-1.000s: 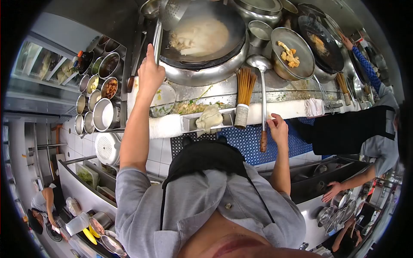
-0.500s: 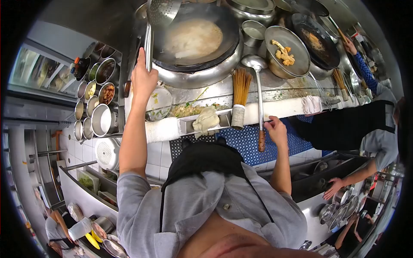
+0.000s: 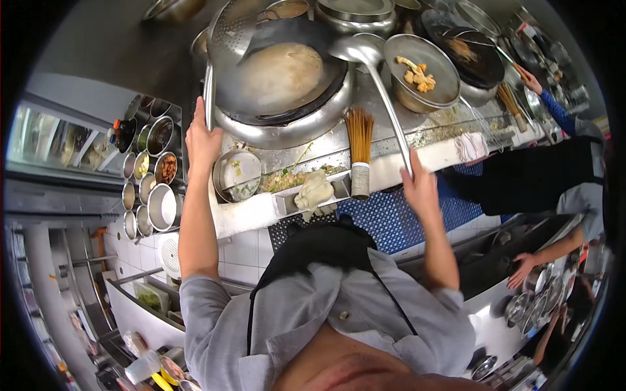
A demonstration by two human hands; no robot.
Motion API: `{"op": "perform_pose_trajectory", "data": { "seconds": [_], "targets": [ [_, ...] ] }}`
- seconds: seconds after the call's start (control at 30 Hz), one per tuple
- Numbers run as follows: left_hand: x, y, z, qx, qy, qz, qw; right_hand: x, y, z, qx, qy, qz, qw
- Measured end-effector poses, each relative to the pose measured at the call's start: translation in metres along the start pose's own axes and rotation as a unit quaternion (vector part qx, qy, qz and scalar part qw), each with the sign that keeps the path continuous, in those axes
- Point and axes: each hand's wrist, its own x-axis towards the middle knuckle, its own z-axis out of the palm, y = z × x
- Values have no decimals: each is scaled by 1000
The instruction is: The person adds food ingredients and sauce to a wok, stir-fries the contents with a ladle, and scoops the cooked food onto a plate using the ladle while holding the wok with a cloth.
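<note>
My left hand (image 3: 203, 140) grips the metal handle of a perforated skimmer (image 3: 233, 34), its bowl held over the left side of a steaming wok (image 3: 283, 75) of pale liquid. My right hand (image 3: 420, 186) is closed round the handle of a ladle (image 3: 385, 85). The ladle's bowl is raised beside the wok's right rim. Between my hands, a bamboo brush (image 3: 359, 150) stands by a crumpled pale cloth (image 3: 313, 190) at the counter edge. Right of the ladle sits a metal bowl (image 3: 424, 98) with fried yellowish pieces in a strainer.
Small metal pots (image 3: 162, 207) of ingredients stand at the left. A round strainer (image 3: 237, 174) lies below the wok. White towels (image 3: 244, 215) line the counter edge. A co-worker in a black apron (image 3: 535, 173) stands at the right, one hand holding a utensil at another wok (image 3: 475, 58).
My right hand has closed on the ladle and lifted it, its bowl moving up and left toward the wok. The skimmer has shifted left with my left hand. The view has turned slightly.
</note>
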Motion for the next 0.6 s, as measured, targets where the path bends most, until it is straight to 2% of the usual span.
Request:
{"op": "perform_pose_trajectory", "data": {
  "seconds": [0.07, 0.13, 0.17, 0.27, 0.4, 0.43, 0.47, 0.53, 0.6],
  "targets": [
    [3, -21, 4, 11, 20, 126, 992, 55, -24, -17, -48, -18, -55, 997],
    [6, -31, 4, 43, 18, 198, 979, 111, -35, -7, -94, 5, -123, 988],
    [2, -34, 4, 60, 18, 227, 972, 123, -38, -5, -104, -2, -111, 988],
    [4, -38, -8, 24, 17, 117, 993, 142, -55, 1, -95, -4, -95, 991],
    [-8, -76, -1, -133, 69, 81, 985, 75, -23, 21, -14, 0, -40, 999],
    [-23, -72, -4, -267, 55, 29, 962, 51, -14, 28, 24, -8, -2, 1000],
    [-49, -41, -29, -341, -2, -71, 937, 25, -3, 37, 64, -15, 39, 997],
    [-88, -40, -33, -461, 0, -124, 878, -25, 27, 64, 125, 86, -66, 986],
    [-124, -47, -31, -520, -8, -155, 840, -68, 54, 84, 131, 83, 34, 987]
  ]
}}
